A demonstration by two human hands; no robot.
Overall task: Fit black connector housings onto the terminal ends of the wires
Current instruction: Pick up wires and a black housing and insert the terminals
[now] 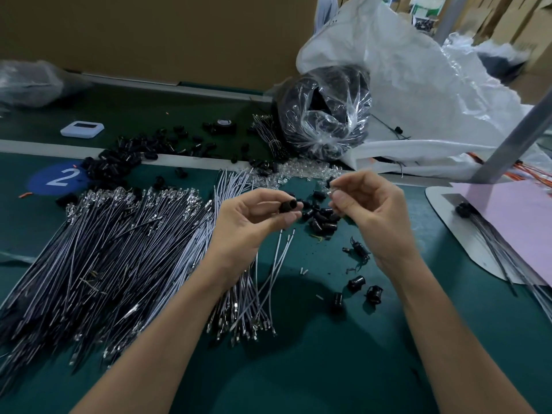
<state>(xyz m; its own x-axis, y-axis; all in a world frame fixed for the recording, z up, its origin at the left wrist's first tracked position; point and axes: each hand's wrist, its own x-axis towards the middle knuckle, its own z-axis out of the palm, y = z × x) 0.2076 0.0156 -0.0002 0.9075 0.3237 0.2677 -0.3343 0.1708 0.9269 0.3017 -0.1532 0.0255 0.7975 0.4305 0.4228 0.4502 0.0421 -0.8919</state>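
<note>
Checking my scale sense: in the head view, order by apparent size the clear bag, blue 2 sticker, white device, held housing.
Largest first:
clear bag
blue 2 sticker
white device, farther back, so true order with the sticker is unsure
housing pinched by the left hand

I see a dark green table mat [328, 369] with a round blue sticker [56, 179] marked 2 at its far left. Beyond the sticker lies a small white device [82, 129] with a dark screen. A crumpled clear plastic bag [325, 115] sits against a big white sack [418, 94]. At right is a pink sheet [513, 222], with a grey post [513, 138] slanting up above it. Brown cardboard [149, 34] lines the back.
</note>
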